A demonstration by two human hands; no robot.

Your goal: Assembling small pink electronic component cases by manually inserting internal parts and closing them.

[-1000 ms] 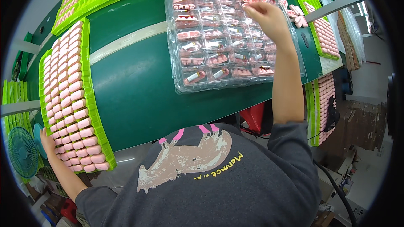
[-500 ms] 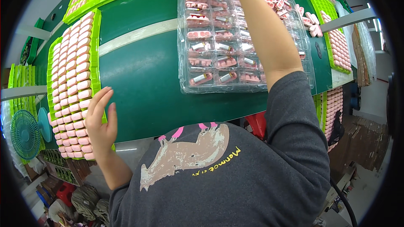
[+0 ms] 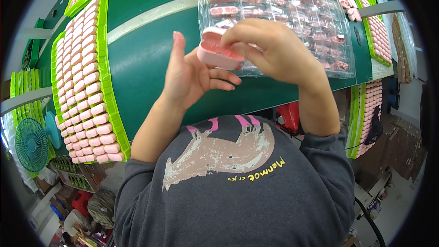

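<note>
I see first the green table [image 3: 141, 66]; on it lies the clear plastic tray [image 3: 203, 0], with small pink parts in its compartments; on the left is the light-green tray [image 3: 113, 110], bearing rows of pale pink cases [image 3: 87, 68]; the right hand [image 3: 270, 48] has fingers bent at the smallest thing, the pink case [image 3: 217, 59], which is open between both hands, above the table; whether they clasp it, I cannot tell; the left hand [image 3: 187, 75] is spread, thumb apart, fingers behind and below the case; whether these support it, I cannot tell also.
</note>
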